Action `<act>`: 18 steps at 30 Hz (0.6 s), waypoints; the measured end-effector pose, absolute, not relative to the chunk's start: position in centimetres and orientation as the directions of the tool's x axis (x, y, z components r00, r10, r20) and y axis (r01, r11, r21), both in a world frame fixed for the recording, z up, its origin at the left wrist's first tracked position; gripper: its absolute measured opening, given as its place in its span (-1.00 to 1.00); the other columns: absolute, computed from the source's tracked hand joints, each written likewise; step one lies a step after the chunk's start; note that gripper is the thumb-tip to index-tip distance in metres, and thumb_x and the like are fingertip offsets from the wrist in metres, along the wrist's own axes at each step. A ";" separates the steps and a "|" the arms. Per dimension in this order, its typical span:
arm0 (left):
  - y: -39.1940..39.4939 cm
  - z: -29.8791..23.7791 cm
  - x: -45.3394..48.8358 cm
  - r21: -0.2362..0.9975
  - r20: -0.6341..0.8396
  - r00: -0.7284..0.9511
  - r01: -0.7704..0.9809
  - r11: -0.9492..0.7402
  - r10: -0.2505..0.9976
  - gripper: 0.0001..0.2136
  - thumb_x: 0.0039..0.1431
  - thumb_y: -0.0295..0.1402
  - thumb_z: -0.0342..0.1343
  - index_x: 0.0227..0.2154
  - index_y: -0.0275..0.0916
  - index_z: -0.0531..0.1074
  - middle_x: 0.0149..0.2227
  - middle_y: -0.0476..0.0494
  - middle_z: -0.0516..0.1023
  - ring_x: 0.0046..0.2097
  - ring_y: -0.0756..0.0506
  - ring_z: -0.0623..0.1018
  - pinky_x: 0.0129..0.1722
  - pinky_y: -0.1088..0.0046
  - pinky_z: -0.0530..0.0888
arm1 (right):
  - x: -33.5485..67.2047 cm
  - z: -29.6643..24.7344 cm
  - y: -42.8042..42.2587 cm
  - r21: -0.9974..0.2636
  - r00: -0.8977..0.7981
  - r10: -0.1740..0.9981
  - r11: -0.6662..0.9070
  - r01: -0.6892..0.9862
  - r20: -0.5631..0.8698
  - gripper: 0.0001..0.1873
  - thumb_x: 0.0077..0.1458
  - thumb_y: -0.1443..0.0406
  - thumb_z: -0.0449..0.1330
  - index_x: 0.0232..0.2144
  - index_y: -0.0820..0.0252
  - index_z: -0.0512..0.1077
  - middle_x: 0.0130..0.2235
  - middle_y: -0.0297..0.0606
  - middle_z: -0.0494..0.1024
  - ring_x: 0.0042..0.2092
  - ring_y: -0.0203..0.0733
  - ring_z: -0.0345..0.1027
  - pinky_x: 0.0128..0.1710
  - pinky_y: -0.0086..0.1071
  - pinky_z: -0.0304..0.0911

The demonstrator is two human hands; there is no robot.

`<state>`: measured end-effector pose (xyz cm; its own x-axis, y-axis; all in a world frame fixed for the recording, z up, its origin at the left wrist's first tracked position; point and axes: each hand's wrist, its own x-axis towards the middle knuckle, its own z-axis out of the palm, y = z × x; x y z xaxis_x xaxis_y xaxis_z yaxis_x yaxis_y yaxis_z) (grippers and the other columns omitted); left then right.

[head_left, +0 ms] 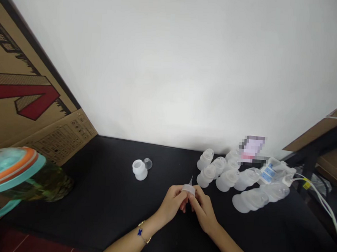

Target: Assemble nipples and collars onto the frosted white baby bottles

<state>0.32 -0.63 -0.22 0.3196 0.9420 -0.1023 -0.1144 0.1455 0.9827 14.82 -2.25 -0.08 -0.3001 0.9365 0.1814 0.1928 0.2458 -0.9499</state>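
Pinching a translucent cap (188, 189) by its rim, the left hand (172, 204) and right hand (204, 212) are pressing together around it from both sides. Its thin spout (191, 180) is pointing straight ahead, away from the wrists, midway between the hands. Frosted bottles (206, 176) are lying just ahead-right of the hands; a white cup (140, 170) is sitting farther ahead-left.
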 end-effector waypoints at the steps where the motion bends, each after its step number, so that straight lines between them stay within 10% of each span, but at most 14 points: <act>1: -0.6 -0.3 0.3 0.980 -0.107 0.322 -0.123 0.154 0.941 -0.75 0.08 -0.27 -0.01 -0.65 -0.24 0.28 -0.74 0.10 0.20 -0.68 0.07 0.24 -0.64 0.55 0.30 | 14.8 0.0 -2.3 -0.952 -0.303 0.935 0.245 0.183 0.183 -0.69 0.32 0.04 -0.02 -0.27 0.12 0.33 -0.51 -0.42 0.42 -0.53 -0.28 0.27 -0.52 -0.44 0.19; 18: -0.9 0.2 0.4 0.995 -0.101 0.371 0.032 0.096 0.923 -0.67 0.04 -0.27 -0.07 -0.78 -0.22 0.26 -0.79 0.06 0.18 -0.70 0.05 0.23 -0.61 0.53 0.26 | 15.2 -1.4 -2.1 -0.933 -0.215 0.961 0.230 0.278 0.173 -0.55 0.36 0.07 -0.10 -0.53 0.14 0.21 -0.61 -0.46 0.25 -0.57 -0.34 0.17 -0.54 -0.45 0.03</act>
<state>0.36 -0.90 0.23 0.3707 0.9233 -0.1006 0.0316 0.0957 0.9949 15.16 -2.07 -1.42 -0.2154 0.9611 0.1731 0.2777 0.2303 -0.9327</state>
